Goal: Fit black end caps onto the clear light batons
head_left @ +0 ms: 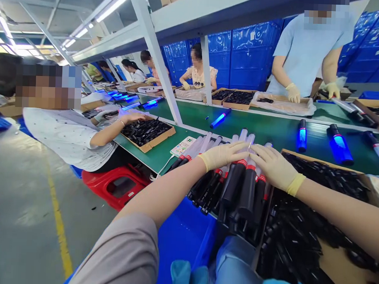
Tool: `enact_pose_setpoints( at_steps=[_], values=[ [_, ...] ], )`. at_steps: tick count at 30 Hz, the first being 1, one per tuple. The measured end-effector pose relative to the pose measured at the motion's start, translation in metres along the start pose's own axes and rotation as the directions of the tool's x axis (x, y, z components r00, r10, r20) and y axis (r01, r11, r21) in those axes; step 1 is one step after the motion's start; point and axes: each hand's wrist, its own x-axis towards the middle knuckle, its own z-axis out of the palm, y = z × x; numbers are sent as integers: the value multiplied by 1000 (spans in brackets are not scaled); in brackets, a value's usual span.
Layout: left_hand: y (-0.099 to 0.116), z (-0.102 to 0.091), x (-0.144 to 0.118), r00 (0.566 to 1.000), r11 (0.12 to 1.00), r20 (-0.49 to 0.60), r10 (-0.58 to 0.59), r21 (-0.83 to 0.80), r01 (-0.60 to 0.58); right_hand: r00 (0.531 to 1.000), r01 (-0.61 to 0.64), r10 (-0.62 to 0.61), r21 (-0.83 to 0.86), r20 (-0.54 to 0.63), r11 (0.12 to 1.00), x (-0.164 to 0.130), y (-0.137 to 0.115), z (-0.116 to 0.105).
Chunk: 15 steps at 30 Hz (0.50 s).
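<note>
A pile of light sticks with clear tubes, red rings and black handles lies at the table's front edge, handles towards me. My left hand (228,153), in a pale glove, reaches over the clear tubes from the left, its fingers closed around upper sticks. From the other side my gloved right hand (274,166) curls over a light stick (247,191) at the top of the pile. The fingertips of both hands nearly meet above the tubes. Some fingers are hidden behind the tubes and knuckles.
Lit blue sticks (339,145) lie on the green conveyor belt (190,111). A cardboard box (324,256) of black parts stands at my right, a blue bin (186,237) below. Co-workers sit or stand along the line; a red stool (113,183) is at left. White posts (159,62) hold a shelf overhead.
</note>
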Motion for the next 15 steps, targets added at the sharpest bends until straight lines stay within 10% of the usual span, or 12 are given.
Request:
enact_pose_setpoints(
  at_steps=[7, 15],
  values=[
    [-5, -23, -10, 992, 952, 15, 123, 282, -122, 995, 42, -29, -137, 96, 990, 9, -7, -16],
    [-1, -32, -7, 992, 926, -19, -126, 357, 124, 975, 81, -56, -107, 215, 991, 12, -1, -14]
  ],
)
